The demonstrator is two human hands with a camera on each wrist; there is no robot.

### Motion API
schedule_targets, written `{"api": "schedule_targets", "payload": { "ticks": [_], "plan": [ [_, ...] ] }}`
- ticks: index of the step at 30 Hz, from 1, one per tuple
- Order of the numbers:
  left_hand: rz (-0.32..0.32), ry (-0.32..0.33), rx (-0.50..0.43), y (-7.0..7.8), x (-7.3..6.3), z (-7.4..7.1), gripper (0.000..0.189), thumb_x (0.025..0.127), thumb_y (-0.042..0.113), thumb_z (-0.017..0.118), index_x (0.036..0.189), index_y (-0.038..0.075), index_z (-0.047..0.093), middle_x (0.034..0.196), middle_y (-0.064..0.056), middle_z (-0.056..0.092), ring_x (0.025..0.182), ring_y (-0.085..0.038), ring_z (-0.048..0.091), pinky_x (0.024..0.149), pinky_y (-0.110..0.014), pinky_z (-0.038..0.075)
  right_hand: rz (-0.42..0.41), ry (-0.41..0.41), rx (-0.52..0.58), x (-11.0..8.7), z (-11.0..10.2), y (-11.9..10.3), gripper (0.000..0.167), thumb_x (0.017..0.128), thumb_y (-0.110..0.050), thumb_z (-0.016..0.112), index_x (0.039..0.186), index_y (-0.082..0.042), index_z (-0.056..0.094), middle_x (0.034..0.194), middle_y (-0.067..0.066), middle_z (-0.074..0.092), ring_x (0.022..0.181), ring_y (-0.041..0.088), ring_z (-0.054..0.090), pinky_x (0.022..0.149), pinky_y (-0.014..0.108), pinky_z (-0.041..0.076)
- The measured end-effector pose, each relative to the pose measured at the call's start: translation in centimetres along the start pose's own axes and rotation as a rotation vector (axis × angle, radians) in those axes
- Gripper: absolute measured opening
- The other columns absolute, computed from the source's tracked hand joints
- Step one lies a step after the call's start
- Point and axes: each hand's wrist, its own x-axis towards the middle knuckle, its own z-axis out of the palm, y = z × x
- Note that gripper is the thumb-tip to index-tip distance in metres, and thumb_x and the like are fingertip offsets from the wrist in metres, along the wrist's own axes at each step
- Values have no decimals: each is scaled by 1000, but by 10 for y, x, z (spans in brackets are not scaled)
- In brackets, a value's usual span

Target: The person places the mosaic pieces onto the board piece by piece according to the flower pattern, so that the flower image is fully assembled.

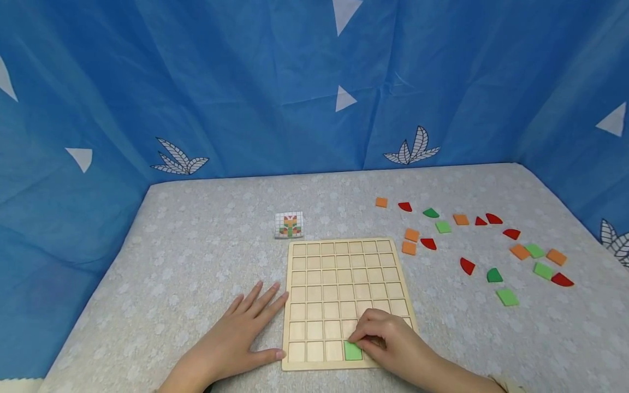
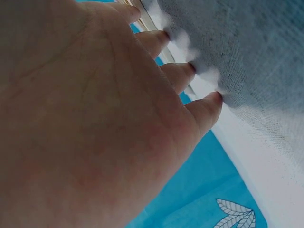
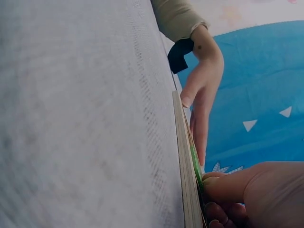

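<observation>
A square wooden grid board (image 1: 313,292) lies on the cloth-covered table. Spread flat at its left edge is my left hand (image 1: 236,333), its thumb tip touching the frame near the front left corner. My right hand (image 1: 395,341) is over the board's front right part, fingers curled. Thumb and forefinger pinch a light green square tile (image 1: 352,351) at its upper right corner; the tile lies at a bottom-row cell. In the right wrist view, the thumb (image 3: 228,187) is close against the green tile edge (image 3: 196,164). My right hand hides some cells.
A small pattern card (image 1: 289,225) lies behind the board. Scattered to the right are several orange squares (image 1: 520,251), light green squares (image 1: 507,297), red quarter-round pieces (image 1: 467,266), dark green ones (image 1: 494,275) and a small red triangle (image 1: 480,221). A blue curtain (image 1: 275,109) surrounds the table.
</observation>
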Motion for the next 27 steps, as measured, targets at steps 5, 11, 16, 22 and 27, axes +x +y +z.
{"api": "schedule_targets", "payload": {
  "ticks": [5,11,16,22,27],
  "plan": [
    [-14,-3,12,-2,2,0,89,80,71,47,150,22,22,154,-2,14,139,-31,6,103,-62,14,-12,5,-24,0,-1,-1,24,75,5,74,87,-16,72,87,-12,58,72,-1,52,57,12,44],
    [-5,1,21,-2,2,1,89,80,71,47,150,22,23,154,-3,14,139,-32,7,102,-63,15,1,3,64,4,-8,0,18,82,1,70,92,-14,71,87,-6,63,70,1,53,55,17,47],
    [0,-1,31,-3,-1,3,88,81,71,46,150,21,24,154,-3,14,139,-32,7,101,-63,17,84,51,67,13,-38,3,15,87,-1,65,98,-11,71,88,-3,66,71,8,55,58,23,48],
    [4,4,29,-4,-1,4,87,82,71,45,150,22,24,155,-3,14,139,-32,8,101,-63,18,285,146,-72,14,-95,23,15,92,-5,60,103,-7,69,96,5,67,80,14,61,67,26,49],
    [3,-14,20,-4,0,4,87,82,71,45,150,22,24,155,-2,13,139,-31,7,101,-63,17,376,118,-247,3,-146,43,21,91,-8,62,111,-6,66,102,6,65,80,11,58,65,25,49]
  ]
}}
